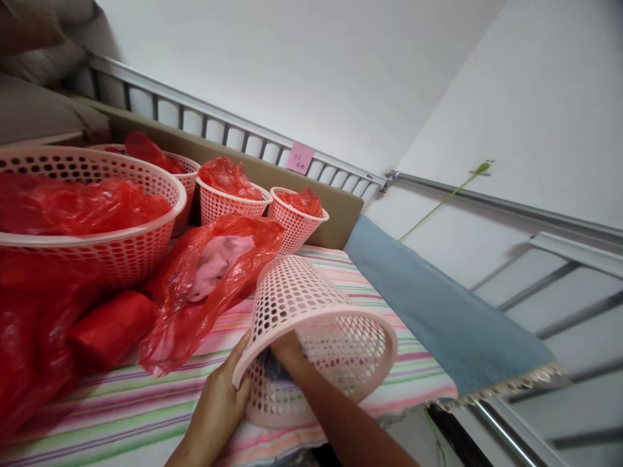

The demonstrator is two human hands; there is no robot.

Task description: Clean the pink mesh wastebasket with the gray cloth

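Observation:
A pale pink plastic basket (pixel 302 298) with round holes lies tipped on its side, its mouth facing me. My left hand (pixel 226 383) grips its rim on the left side. My right hand (pixel 287 347) reaches inside through the mouth, where the fingers are hidden. Something dark blue, perhaps cloth, shows beside that hand; I cannot tell whether it is held. Just behind the basket to the left lies an open red plastic bag (pixel 214 279) with a pink cloth (pixel 219 263) in it.
A large pink basket (pixel 146 250) and several smaller ones, lined with red bags, stand at the left and back. A red roll (pixel 114 327) lies on the striped cloth (pixel 141 402). Metal rails (pixel 233 123) run behind, and a blue cloth (pixel 428 298) hangs at right.

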